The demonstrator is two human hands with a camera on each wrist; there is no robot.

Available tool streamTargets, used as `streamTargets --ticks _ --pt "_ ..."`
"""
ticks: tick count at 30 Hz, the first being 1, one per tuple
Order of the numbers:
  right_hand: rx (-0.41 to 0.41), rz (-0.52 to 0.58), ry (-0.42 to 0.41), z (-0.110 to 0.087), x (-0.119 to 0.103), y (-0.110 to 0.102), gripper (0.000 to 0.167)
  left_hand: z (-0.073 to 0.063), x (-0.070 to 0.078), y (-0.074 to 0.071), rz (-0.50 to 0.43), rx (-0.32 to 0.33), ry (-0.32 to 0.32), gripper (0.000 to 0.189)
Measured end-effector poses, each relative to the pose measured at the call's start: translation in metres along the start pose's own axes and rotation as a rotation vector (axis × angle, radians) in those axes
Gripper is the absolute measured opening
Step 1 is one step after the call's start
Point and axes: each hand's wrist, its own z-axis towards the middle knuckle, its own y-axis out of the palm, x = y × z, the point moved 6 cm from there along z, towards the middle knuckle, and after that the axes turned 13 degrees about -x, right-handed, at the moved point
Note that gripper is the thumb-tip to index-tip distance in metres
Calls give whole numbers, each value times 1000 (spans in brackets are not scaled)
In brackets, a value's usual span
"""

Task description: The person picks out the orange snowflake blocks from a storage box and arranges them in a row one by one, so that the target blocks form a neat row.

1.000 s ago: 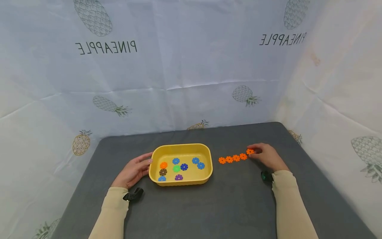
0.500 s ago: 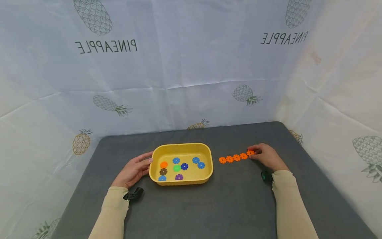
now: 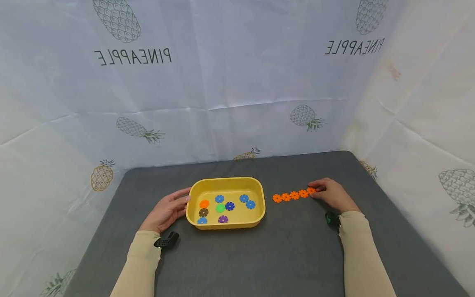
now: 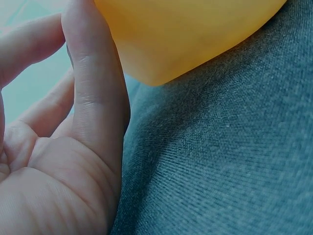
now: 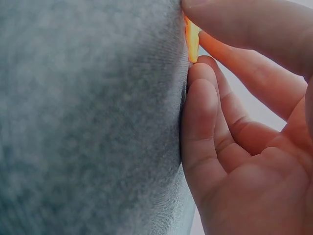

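Note:
In the head view, my left hand (image 3: 168, 210) rests against the left end of a yellow tray (image 3: 225, 226), fingers fairly straight at its rim. The left wrist view shows the thumb (image 4: 95, 83) beside the yellow tray wall (image 4: 161, 44). My right hand (image 3: 332, 195) pinches an orange snowflake disc (image 3: 311, 190) between thumb and fingers, at the right end of a row of orange snowflake discs (image 3: 295, 195) on the table. In the right wrist view only a thin edge of the orange disc (image 5: 192, 41) shows between the fingers, close to the tabletop.
Inside the tray lie several loose discs: an orange disc (image 3: 204, 204), a brown disc (image 3: 203, 212), a green disc (image 3: 220, 208), a purple disc (image 3: 223, 219) and several blue ones. A dark grey table (image 3: 252, 264) bears everything. Pineapple-print cloth (image 3: 222, 82) hangs behind and at both sides.
The orange disc in my right hand has come down slightly, level with the end of the row. The left hand and the tray stay in place.

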Motion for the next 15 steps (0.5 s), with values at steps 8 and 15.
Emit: streamTargets --ticks 8,15 --pt "36 -48 -33 -2 -15 -3 43 -2 0 -2 22 15 15 72" --pt "24 -91 -148 7 -83 10 43 -1 0 0 39 0 26 73"
